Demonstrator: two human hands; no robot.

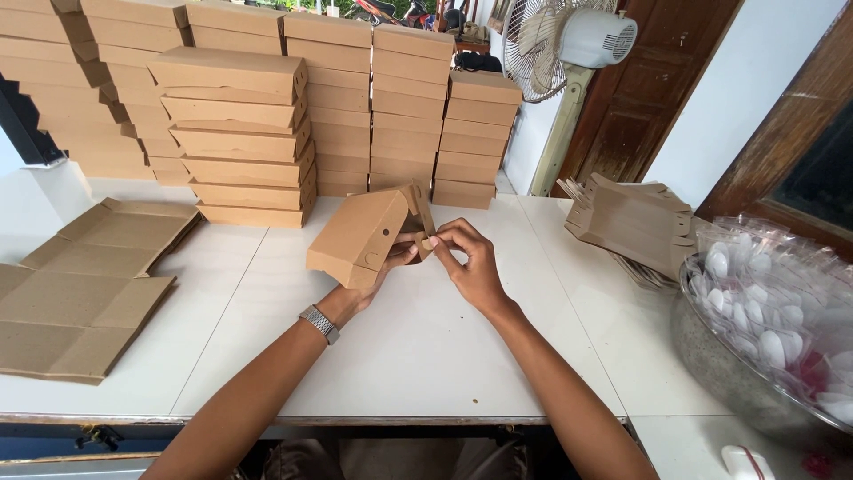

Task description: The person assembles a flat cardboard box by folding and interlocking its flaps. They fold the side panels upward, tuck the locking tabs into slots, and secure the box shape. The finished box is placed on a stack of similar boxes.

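A half-folded brown cardboard box (360, 236) is held tilted above the white table (426, 347). My left hand (378, 276) supports it from below, with a metal watch on that wrist. My right hand (466, 258) pinches a small side flap of the box at its right end. Both thumbs meet at that flap.
Stacks of folded brown boxes (258, 116) line the back of the table. Flat cardboard blanks (84, 293) lie at the left, more blanks (635, 222) at the right. A metal bowl (720, 364) of small plastic-wrapped white items sits at the right edge. A standing fan (569, 44) is behind.
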